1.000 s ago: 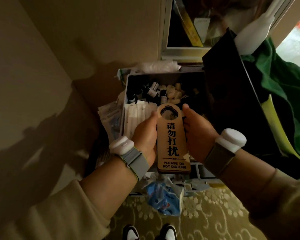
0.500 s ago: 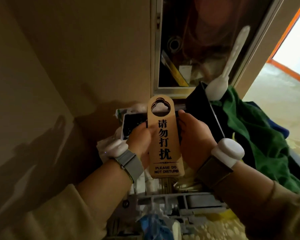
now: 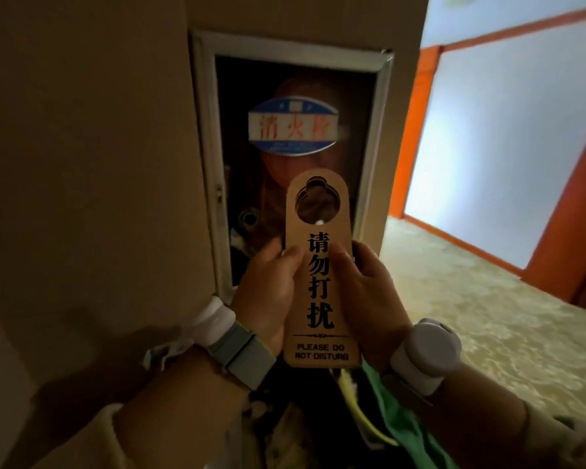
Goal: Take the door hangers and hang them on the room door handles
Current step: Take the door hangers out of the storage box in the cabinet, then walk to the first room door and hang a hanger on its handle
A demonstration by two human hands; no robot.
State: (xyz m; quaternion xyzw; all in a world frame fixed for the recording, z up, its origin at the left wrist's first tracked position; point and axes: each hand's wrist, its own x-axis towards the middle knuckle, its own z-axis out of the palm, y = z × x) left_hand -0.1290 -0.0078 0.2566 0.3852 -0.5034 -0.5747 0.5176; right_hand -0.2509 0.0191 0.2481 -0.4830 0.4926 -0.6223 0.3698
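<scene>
A tan door hanger (image 3: pixel 318 275) with black Chinese characters and "PLEASE DO NOT DISTURB" stands upright in the middle of the head view, its round hole at the top. My left hand (image 3: pixel 268 292) grips its left edge, thumb on the front. My right hand (image 3: pixel 366 292) grips its right edge the same way. Both wrists wear white bands. No door handle shows.
A glass-fronted wall cabinet (image 3: pixel 210 157) with a red-lettered oval label (image 3: pixel 293 126) is straight ahead behind the hanger. Green cloth (image 3: pixel 410 428) and cart clutter lie below my hands. A patterned carpet corridor (image 3: pixel 481 316) with orange door frames (image 3: pixel 416 130) opens to the right.
The hanger and both hands have risen from over the cart's box to chest height. The view has tilted up, so the cart has dropped out of sight and the corridor shows.
</scene>
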